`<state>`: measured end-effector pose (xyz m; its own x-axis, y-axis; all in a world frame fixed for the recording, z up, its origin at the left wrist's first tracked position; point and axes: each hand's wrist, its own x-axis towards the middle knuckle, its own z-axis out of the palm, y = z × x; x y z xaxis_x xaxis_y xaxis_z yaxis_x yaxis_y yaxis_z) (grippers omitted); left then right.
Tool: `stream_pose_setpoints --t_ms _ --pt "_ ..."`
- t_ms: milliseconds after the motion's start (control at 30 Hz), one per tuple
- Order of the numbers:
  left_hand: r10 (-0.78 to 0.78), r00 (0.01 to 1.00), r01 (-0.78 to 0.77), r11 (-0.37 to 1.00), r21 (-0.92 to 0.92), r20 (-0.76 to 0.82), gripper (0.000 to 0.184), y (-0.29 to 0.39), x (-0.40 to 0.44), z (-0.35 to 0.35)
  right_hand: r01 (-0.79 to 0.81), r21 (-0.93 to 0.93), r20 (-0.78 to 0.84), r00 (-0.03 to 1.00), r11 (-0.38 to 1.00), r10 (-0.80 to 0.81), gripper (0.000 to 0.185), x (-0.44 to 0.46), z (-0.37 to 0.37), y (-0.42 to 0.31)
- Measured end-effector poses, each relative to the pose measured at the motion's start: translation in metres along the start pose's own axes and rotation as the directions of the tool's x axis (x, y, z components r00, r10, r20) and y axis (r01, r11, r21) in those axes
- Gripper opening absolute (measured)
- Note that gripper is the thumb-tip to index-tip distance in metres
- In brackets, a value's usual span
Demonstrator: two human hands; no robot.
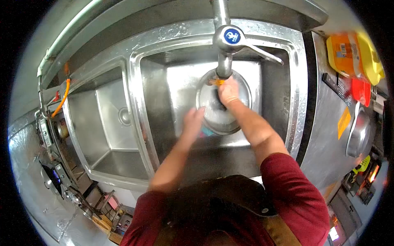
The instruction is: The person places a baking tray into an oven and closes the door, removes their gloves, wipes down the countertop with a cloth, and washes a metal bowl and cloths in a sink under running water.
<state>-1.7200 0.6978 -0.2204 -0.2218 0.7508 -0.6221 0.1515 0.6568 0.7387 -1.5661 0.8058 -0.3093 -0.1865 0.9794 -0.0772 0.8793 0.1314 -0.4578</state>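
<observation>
A round metal bowl or pan (pixel 223 121) is in the large sink basin, under the faucet (pixel 225 61). My left hand (pixel 194 120) is blurred at the bowl's left side, its thumb near the rim; how far its fingers are closed is hard to see. Over the bowl's upper part, just below the spout, my right hand (pixel 229 89) is closed around something yellow-orange (pixel 219 82), mostly hidden by the fingers. A dark patch shows beneath that hand. Something teal (pixel 206 131) lies beside the bowl's lower left edge.
A second basin (pixel 117 123) adjoins on the left. The faucet lever (pixel 264 54) reaches right. On the metal counter (pixel 318 133) at right are a yellow-orange container (pixel 347 53), a black-handled tool (pixel 336 87), a red item (pixel 361 91) and a metal lid or bowl (pixel 360 133).
</observation>
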Motion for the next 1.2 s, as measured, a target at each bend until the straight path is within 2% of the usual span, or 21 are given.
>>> stream_pose_setpoints --t_ms 33,100,167,200,300,367,433,467,500,533,567,633,700,767,833,900,967,1000,1033,1067,1200 --pt "0.021 1.0 -0.022 1.0 0.021 0.014 0.027 0.002 -0.002 -0.002 0.098 -0.345 0.185 0.982 0.934 -0.035 0.02 -0.002 0.005 0.015" --pt "0.031 0.997 -0.035 0.998 -0.053 -0.066 0.024 0.001 0.002 0.003 0.054 -0.416 0.175 0.984 0.908 0.022 0.023 -0.022 0.019 0.03" --pt "0.031 0.989 -0.051 0.989 -0.139 -0.143 0.022 -0.004 0.009 0.008 -0.011 -0.343 0.624 0.745 0.939 0.236 0.023 -0.034 -0.016 0.01" --pt "0.073 0.988 -0.077 0.997 -0.028 -0.136 0.022 -0.01 0.014 0.002 -0.03 -0.115 0.729 0.676 0.993 0.105 0.023 -0.047 -0.025 0.011" --pt "0.149 0.971 -0.142 0.989 0.048 -0.186 0.023 -0.035 0.039 -0.005 -0.18 0.3 0.822 0.547 0.937 -0.159 0.027 -0.083 -0.094 -0.013" --pt "0.168 0.956 -0.171 0.985 0.012 -0.24 0.023 -0.037 0.047 -0.012 -0.154 0.262 0.91 0.368 0.953 -0.191 0.031 -0.113 -0.12 -0.001" --pt "-0.175 0.962 0.148 0.979 -0.137 -0.21 0.033 -0.011 0.052 -0.023 -0.077 0.266 0.92 0.316 0.961 -0.23 0.046 -0.138 -0.135 0.021" --pt "0.075 0.964 -0.087 0.996 -0.034 -0.253 0.039 -0.003 0.046 -0.026 -0.018 0.249 0.931 0.28 0.968 -0.234 0.059 -0.138 -0.145 0.025" --pt "0.081 0.963 -0.095 0.995 -0.041 -0.257 0.039 -0.009 0.048 -0.029 -0.01 0.244 0.931 0.283 0.97 -0.231 0.059 -0.132 -0.139 0.033" --pt "0.28 0.872 -0.206 0.954 0.219 -0.4 0.041 -0.019 0.052 -0.033 -0.386 0.256 0.84 0.542 0.886 -0.007 0.063 -0.129 -0.124 0.045" --pt "0.488 0.734 -0.25 0.84 0.481 -0.472 0.044 -0.029 0.054 -0.036 -0.678 0.356 0.701 0.649 0.643 0.296 0.066 -0.126 -0.108 0.055" --pt "0.425 0.741 -0.199 0.879 0.433 -0.52 0.047 0.005 0.033 -0.037 -0.644 0.605 0.507 0.765 0.468 0.396 0.055 -0.1 -0.078 0.053" --pt "-0.081 0.933 -0.078 0.906 -0.416 -0.351 0.045 0.032 0.016 -0.035 -0.697 0.61 0.531 0.712 0.377 0.459 0.033 -0.068 -0.064 0.03" --pt "-0.089 0.965 -0.063 0.836 -0.545 -0.248 0.041 0.051 0.012 -0.032 -0.733 0.592 0.557 0.672 0.333 0.488 0.02 -0.061 -0.046 0.024" --pt "-0.088 0.996 0.084 0.861 -0.502 0.017 0.034 0.052 0.021 -0.022 -0.565 0.815 0.481 0.783 0.128 0.395 0.013 -0.069 -0.071 -0.013" --pt "-0.012 0.973 0.047 0.988 -0.146 0.23 0.032 0.045 0.024 0.004 -0.564 0.815 0.47 0.778 0.134 0.417 0.026 -0.075 -0.086 -0.022" --pt "-0.027 0.823 -0.047 0.992 0.116 0.568 0.03 0.048 0.015 0.024 -0.445 0.755 0.274 0.881 0.481 0.386 0.031 -0.074 -0.091 -0.017" --pt "-0.016 0.739 -0.175 0.961 0.216 0.673 0.031 0.042 0.016 0.033 -0.415 0.822 0.265 0.885 0.391 0.384 0.034 -0.075 -0.095 -0.021" --pt "0.035 0.703 -0.356 0.882 0.309 0.71 0.032 0.004 0.03 0.046 -0.421 0.779 0.266 0.892 0.464 0.364 0.032 -0.076 -0.108 -0.022" --pt "0.007 0.716 -0.558 0.607 0.566 0.698 0.034 -0.039 0.045 0.047 -0.517 0.753 0.383 0.848 0.408 0.367 0.031 -0.078 -0.118 -0.022" --pt "0.102 0.758 -0.619 0.421 0.663 0.644 0.037 -0.029 0.063 0.024 -0.669 0.672 0.544 0.737 0.317 0.401 0.026 -0.104 -0.116 -0.018"
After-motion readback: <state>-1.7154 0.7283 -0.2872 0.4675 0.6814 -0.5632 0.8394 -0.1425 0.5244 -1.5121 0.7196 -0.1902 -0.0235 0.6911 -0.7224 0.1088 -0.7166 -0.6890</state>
